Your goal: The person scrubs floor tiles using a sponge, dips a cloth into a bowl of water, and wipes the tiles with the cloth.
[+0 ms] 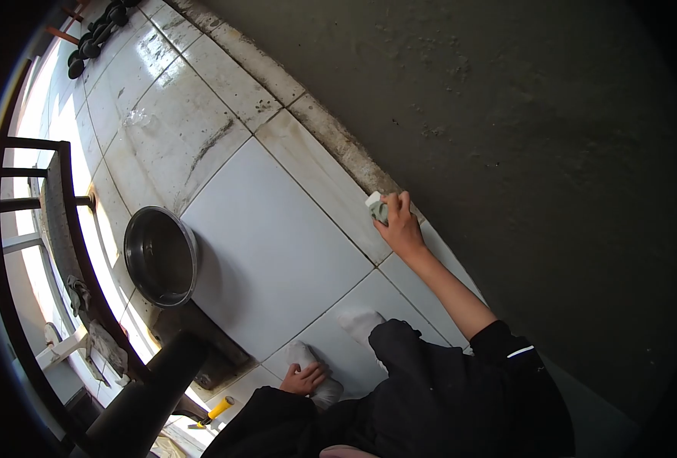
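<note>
My right hand (401, 223) is closed round a grey-green cloth (380, 211) with a white block-like piece (373, 198) at its end, pressed at the outer edge of the pale tiles (277, 221), beside the rough stone border (346, 156). My left hand (306, 378) rests with bent fingers on my white-socked foot (326, 392), low in the view. I cannot make out anything else under its fingers. The other socked foot (361, 324) stands on the tiles between the two hands.
A metal bowl (161, 256) of dark liquid stands on the left beside a dark mat-like patch (201, 347). A dark-framed bench (71, 229) with rags lies at far left. A yellow-handled tool (220, 408) is near the bottom. Beyond the border spreads a dark grey surface (537, 191).
</note>
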Demonstrator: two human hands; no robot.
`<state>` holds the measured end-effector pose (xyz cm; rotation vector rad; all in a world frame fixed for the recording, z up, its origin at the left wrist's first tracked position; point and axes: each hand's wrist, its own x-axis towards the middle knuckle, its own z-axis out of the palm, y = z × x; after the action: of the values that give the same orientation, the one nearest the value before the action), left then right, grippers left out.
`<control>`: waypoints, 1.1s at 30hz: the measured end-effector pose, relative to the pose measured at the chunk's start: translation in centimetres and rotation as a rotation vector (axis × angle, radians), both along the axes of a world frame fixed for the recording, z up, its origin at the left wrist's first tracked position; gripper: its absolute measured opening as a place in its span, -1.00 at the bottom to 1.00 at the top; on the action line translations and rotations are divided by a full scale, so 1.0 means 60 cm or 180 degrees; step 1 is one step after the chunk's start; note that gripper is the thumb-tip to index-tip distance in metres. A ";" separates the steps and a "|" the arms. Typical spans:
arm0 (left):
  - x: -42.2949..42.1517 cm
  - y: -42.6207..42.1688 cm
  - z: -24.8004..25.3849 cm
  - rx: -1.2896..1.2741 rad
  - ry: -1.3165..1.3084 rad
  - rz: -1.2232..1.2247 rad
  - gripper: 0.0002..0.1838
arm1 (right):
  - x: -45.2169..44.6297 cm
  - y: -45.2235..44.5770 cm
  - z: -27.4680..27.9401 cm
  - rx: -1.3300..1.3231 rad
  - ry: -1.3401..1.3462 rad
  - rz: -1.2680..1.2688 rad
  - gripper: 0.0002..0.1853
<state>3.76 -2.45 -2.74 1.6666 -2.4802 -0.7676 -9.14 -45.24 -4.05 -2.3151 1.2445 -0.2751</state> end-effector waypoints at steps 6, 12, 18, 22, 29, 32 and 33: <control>0.001 -0.007 0.008 -0.0039 -0.0029 -0.0031 -0.62 | -0.033 0.026 0.008 0.0080 0.0023 -0.0107 -0.44; -0.003 0.001 0.006 0.0016 -0.0046 0.0045 -0.64 | -0.084 0.070 -0.011 -0.0031 -0.0015 -0.0118 -0.42; -0.001 -0.011 0.003 -0.0049 -0.0001 -0.0017 -0.65 | 0.029 -0.023 -0.003 0.0003 0.0036 -0.0085 -0.42; 0.003 -0.009 0.001 -0.0107 -0.0082 -0.0144 -0.65 | -0.010 0.008 -0.011 0.0089 0.0036 -0.0393 -0.42; 0.000 -0.007 0.009 0.0063 0.0000 -0.0039 -0.62 | -0.008 0.011 -0.006 0.0020 0.0139 -0.0088 -0.43; 0.001 -0.011 0.009 0.0070 -0.0001 -0.0036 -0.61 | 0.069 -0.034 -0.011 -0.0067 0.0090 0.0029 -0.43; 0.001 -0.013 0.010 0.0056 -0.0002 -0.0032 -0.61 | 0.092 -0.047 -0.018 -0.0162 0.0027 0.0079 -0.44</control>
<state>3.83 -3.20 -2.17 1.6615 -2.4914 -0.7924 -3.65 -48.04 -5.11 -2.3755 1.2255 -0.2917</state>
